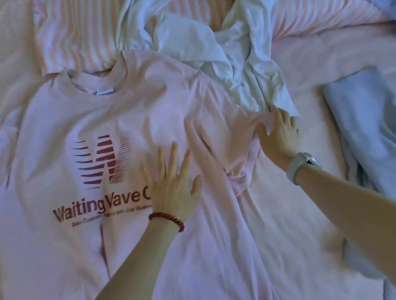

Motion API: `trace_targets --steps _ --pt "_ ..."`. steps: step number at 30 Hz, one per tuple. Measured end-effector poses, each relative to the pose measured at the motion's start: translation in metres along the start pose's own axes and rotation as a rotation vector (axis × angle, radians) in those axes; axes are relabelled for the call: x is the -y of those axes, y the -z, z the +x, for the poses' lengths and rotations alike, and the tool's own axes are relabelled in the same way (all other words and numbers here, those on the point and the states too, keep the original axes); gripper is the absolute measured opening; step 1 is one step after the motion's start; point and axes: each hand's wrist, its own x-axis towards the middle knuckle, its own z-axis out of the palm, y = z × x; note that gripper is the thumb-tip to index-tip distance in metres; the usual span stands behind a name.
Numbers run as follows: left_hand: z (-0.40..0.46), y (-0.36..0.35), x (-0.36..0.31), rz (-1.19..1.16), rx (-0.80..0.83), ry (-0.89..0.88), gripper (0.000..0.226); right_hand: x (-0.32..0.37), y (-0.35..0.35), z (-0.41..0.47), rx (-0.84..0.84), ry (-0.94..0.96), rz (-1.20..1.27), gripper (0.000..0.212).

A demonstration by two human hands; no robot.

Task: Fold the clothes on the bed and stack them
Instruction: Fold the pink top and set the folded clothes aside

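Her left hand (pixel 171 183) lies flat, fingers spread, on the pink T-shirt (pixel 77 248), while her right hand (pixel 276 134) pinches its bunched sleeve.

Pink logo T-shirt (pixel 131 103) — face-up, right sleeve bunched

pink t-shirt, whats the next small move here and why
Probably draw the right sleeve outward and flat. The right hand pinches bunched fabric at that sleeve, beside the crumpled white garment, while the left hand presses flat on the pink t-shirt. The creases between them need smoothing first.
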Motion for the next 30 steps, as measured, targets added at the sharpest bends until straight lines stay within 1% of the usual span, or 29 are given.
trace_targets --steps 2,3,4,5,6,7,9,11,13,16,18,19,20,22,23,24,26,27,28,29,30 --pt "0.019 -0.001 -0.015 0.021 -0.001 -0.026 0.063 -0.005 0.004 0.028 0.092 -0.004 -0.129 0.042" --pt "0.026 -0.002 -0.022 0.023 0.002 -0.032 0.063 -0.007 0.006 0.037 0.154 0.019 -0.157 0.033" --pt "0.034 -0.002 -0.029 0.024 0.004 -0.031 0.063 -0.01 0.009 0.043 0.201 0.06 -0.128 0.024" --pt "0.04 -0.003 -0.035 0.025 0.004 -0.027 0.062 -0.014 0.012 0.048 0.232 0.098 -0.04 0.019" --pt "0.047 -0.004 -0.041 0.031 0.005 -0.024 0.062 -0.019 0.017 0.052 0.235 0.112 0.097 0.023" --pt "0.052 -0.004 -0.047 0.041 -0.001 -0.026 0.063 -0.023 0.025 0.058 0.219 0.092 0.255 0.026" --pt "0.064 -0.005 -0.059 0.028 -0.027 -0.041 0.063 -0.031 0.044 0.078 0.133 0.035 0.506 0.022" --pt "0.076 -0.006 -0.073 0.006 -0.03 -0.055 0.061 -0.035 0.063 0.108 0.018 0.019 0.556 0.013" --pt "0.087 -0.011 -0.087 0.035 0.042 -0.032 0.061 -0.036 0.073 0.137 -0.004 -0.027 0.52 0.009" --pt "0.096 -0.019 -0.097 0.105 0.215 0.031 0.063 -0.034 0.064 0.154 0.152 -0.175 0.467 0.006" --pt "0.1 -0.015 -0.096 0.035 0.271 0.058 0.06 -0.022 0.061 0.145 0.235 -0.259 0.519 0.018" --pt "0.099 -0.009 -0.094 -0.076 0.253 0.065 0.058 -0.013 0.063 0.138 0.281 -0.274 0.587 0.023" --pt "0.096 -0.001 -0.09 -0.254 0.19 0.081 0.053 0.0 0.067 0.129 0.346 -0.26 0.654 0.024" --pt "0.079 0.02 -0.076 -0.721 -0.014 0.198 0.032 0.034 0.077 0.109 0.512 -0.161 0.738 0.018" --pt "0.068 0.032 -0.066 -0.938 -0.086 0.298 0.023 0.056 0.082 0.099 0.602 -0.097 0.793 0.017" --pt "0.055 0.043 -0.054 -1.147 -0.127 0.418 0.021 0.08 0.086 0.085 0.698 -0.041 0.877 0.018" --pt "0.029 0.059 -0.025 -1.554 -0.166 0.661 0.022 0.13 0.09 0.054 0.97 0.052 1.055 0.017" --pt "0.018 0.062 -0.008 -1.721 -0.183 0.764 0.025 0.153 0.087 0.039 1.112 0.102 1.108 0.012" --pt "0.009 0.063 0.007 -1.828 -0.197 0.854 0.03 0.173 0.081 0.026 1.198 0.139 1.111 0.009" --pt "0.001 0.062 0.02 -1.877 -0.201 0.939 0.035 0.186 0.072 0.017 1.198 0.156 1.065 0.015" --pt "-0.004 0.06 0.03 -1.884 -0.193 1.012 0.038 0.193 0.061 0.012 1.116 0.182 0.974 0.023"
